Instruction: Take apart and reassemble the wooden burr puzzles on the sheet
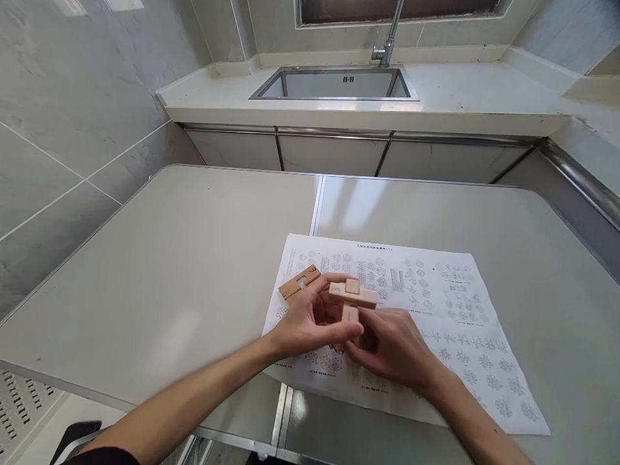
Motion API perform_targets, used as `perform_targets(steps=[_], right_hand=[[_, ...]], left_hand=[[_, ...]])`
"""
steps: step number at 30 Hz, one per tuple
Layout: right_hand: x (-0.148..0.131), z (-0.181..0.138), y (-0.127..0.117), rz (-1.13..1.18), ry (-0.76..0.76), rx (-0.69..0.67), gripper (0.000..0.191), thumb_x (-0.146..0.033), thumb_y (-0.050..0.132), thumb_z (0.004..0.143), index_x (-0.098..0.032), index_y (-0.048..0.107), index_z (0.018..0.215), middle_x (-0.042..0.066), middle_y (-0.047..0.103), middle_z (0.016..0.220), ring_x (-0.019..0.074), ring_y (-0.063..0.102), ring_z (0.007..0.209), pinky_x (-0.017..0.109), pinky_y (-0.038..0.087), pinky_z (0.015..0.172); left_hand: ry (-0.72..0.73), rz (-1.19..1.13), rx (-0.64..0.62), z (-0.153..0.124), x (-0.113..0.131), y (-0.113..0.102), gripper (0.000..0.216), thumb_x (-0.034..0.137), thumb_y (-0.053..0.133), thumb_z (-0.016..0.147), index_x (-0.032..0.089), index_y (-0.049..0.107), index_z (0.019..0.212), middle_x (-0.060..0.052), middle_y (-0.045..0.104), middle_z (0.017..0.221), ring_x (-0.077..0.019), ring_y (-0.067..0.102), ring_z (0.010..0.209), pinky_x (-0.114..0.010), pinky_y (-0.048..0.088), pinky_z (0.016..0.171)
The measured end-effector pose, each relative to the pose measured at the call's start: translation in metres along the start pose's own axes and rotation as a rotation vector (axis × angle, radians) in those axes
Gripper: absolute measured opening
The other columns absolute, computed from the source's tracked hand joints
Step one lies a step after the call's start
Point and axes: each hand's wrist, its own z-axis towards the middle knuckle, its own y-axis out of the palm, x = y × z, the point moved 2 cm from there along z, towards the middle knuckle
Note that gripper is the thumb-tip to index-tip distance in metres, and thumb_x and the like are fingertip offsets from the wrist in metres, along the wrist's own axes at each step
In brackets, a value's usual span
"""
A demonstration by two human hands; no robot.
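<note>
nearest, at the table's (145, 271) near edge, a dark sleeve (104, 456) ends on the left forearm. the two hands are close together above the middle of the printed sheet (450, 361). the left hand (310, 320) has its thumb and fingers closed around the wooden block assembly (353, 297); the right hand (402, 342) is curled just under it, but its fingertips are hidden, so i cannot tell whether they pinch it.

the assembly should be light and stiff, not very fragile, perhaps a bit slippery if the wood is smooth; its pieces might slide apart, so the long side faces of the crossing bars look the best hold.

one loose notched piece (299, 282) lies just inside the sheet's left edge, toward its far left corner. counted: one assembly with at least three pieces showing, one loose piece, one sheet, one table in two panels.

beyond the table's far edge, the counter (484, 90) carries one sink (334, 85) and one faucet (386, 50).
</note>
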Motion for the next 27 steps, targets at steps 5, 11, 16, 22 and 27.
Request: perform_targets(steps=[5,11,16,22,27], right_hand=[[0.007,-0.002,0.001,-0.037,-0.004,-0.037,0.022,-0.021,0.067,0.084,-0.024,0.074,0.105,0.002,0.078,0.078,0.0187,0.070,0.061,0.027,0.042,0.058],[0.013,-0.005,-0.001,0.050,0.167,0.135,0.020,-0.028,0.067,0.090,-0.024,0.074,0.108,0.004,0.080,0.087,0.0194,0.071,0.066,0.027,0.047,0.060],[0.014,-0.002,-0.011,0.116,0.368,0.341,0.023,-0.036,0.062,0.096,-0.021,0.077,0.104,-0.002,0.063,0.065,0.0158,0.054,0.053,0.028,0.044,0.054],[0.027,-0.002,-0.018,0.516,0.698,0.579,0.034,-0.054,0.065,0.098,-0.021,0.073,0.104,-0.002,0.059,0.069,0.0145,0.050,0.057,0.024,0.042,0.050],[0.027,-0.004,-0.018,0.659,0.738,0.663,0.038,-0.060,0.072,0.095,-0.024,0.064,0.104,-0.005,0.058,0.070,0.0124,0.049,0.057,0.020,0.040,0.048]], left_hand=[[0.108,0.025,-0.114,-0.006,-0.006,0.012,0.073,0.035,0.097,0.075,0.023,0.057,0.135,-0.005,0.071,0.102,-0.0211,0.073,0.093,-0.034,0.059,0.087],[0.212,-0.031,-0.132,-0.010,-0.011,0.018,0.082,0.024,0.102,0.067,0.027,0.058,0.136,-0.006,0.068,0.117,-0.0209,0.070,0.106,-0.034,0.056,0.098],[0.149,0.032,-0.115,-0.013,-0.010,0.022,0.081,0.030,0.100,0.070,0.026,0.056,0.137,-0.005,0.068,0.111,-0.0210,0.071,0.103,-0.034,0.055,0.097],[0.069,0.292,-0.050,-0.015,-0.018,0.026,0.076,0.037,0.093,0.079,0.023,0.052,0.141,-0.005,0.072,0.105,-0.0227,0.071,0.097,-0.034,0.056,0.090],[0.146,0.427,0.098,-0.011,-0.019,0.020,0.074,0.038,0.092,0.080,0.022,0.053,0.141,-0.008,0.073,0.114,-0.0251,0.070,0.105,-0.039,0.056,0.098]])
